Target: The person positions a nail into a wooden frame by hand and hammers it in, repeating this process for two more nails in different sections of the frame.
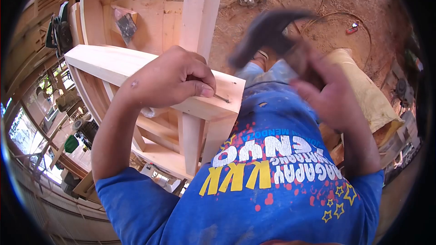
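Note:
My left hand (175,79) rests on the end of a pale wooden frame (106,60). Thumb and finger pinch a thin nail (222,98), which lies at a slant, its far end over the wood near the corner. Another small dark nail head or hole shows close by in the same face. Off to the right, my right hand (328,84) grips a claw hammer (263,31), raised and smeared by motion. Its dark head is apart from the nail, and the fingers partly hide the handle.
An upright wooden post (202,13) stands behind the frame. A plastic-wrapped packet (125,23) lies on boards at the upper left. Cords and a socket outlet (246,0) are on the dirt floor. A yellowish sack (359,90) sits at the right.

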Demonstrator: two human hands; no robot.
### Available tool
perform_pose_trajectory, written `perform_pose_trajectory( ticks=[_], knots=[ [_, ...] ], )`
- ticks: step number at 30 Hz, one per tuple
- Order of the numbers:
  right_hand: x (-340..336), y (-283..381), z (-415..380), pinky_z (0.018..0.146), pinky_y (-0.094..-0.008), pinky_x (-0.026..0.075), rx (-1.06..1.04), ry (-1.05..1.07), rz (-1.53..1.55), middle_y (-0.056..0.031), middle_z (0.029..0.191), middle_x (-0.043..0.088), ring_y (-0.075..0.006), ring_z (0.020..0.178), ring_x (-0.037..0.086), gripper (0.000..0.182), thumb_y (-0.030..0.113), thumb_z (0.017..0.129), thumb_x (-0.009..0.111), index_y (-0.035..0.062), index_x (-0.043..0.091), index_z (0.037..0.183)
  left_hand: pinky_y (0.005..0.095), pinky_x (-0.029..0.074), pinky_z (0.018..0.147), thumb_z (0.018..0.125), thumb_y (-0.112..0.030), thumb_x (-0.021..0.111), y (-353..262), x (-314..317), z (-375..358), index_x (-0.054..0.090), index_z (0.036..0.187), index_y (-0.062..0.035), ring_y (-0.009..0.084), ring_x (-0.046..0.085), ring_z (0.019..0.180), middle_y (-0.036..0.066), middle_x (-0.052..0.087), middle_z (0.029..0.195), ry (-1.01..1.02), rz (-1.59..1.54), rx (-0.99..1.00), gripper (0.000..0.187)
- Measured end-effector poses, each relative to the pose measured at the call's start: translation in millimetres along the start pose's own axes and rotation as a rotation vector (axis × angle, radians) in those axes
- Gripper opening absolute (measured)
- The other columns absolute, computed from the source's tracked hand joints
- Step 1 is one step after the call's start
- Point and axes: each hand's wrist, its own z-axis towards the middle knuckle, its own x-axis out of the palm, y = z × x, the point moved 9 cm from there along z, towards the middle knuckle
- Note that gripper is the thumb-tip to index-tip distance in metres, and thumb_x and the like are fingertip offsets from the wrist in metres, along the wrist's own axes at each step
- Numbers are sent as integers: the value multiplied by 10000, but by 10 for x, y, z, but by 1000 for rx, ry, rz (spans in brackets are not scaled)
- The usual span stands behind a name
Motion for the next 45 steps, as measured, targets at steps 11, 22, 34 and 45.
perform_pose_trajectory(
  ticks=[11,22,34,45],
  knots=[
    [-1068,166,-8,481,-205,368,-48,-534,-75,15,814,595,-35,577,476,605,92,993,712,36,477,1548,390,512,706,842,-73,775,-39,-2,9,763,911,5,293,685,777,130,710,827,31,45,14,105],
    [134,152,5,1115,-320,431,257,374,-39,-111,1406,621,-148,1292,569,784,-70,866,704,-15,409,1590,403,543,749,827,-61,786,-13,12,71,780,930,11,303,707,794,143,731,837,82,37,-5,126],
    [117,162,76,1077,-309,457,121,316,-57,-98,1298,684,-147,1195,622,767,-28,879,710,-23,412,1586,391,548,728,826,-26,774,5,13,70,785,916,7,298,715,770,143,728,814,51,19,24,96],
    [40,196,45,838,-323,543,-35,192,-165,-7,1005,711,-126,846,646,734,-11,860,747,21,490,1547,398,533,715,826,-35,769,-2,15,51,775,909,1,307,698,767,134,712,800,53,14,2,91]
  ],
)
